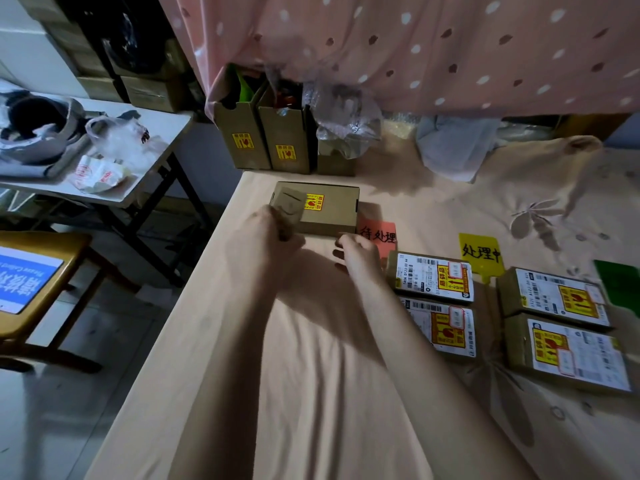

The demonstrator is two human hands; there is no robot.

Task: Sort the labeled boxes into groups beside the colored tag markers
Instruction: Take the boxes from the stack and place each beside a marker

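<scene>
A brown cardboard box (329, 209) with a yellow-red sticker lies on the bed, left of the red tag marker (377, 235). My left hand (266, 233) grips the box's near left corner. At the box's near right edge, my right hand (356, 254) hovers with curled fingers, and contact with the box cannot be made out. Two labeled boxes (434, 277) (441, 327) lie between the red tag and the yellow tag marker (479, 252). Two more labeled boxes (554, 297) (571, 355) lie right of the yellow tag, beside a green tag marker (620, 284).
Three upright open cartons (273, 143) stand against the pink dotted curtain (415, 46) behind the bed. A folding table (145, 174) with bags and a wooden chair (38, 271) stand on the floor to the left. The bed's left edge (194, 271) runs diagonally.
</scene>
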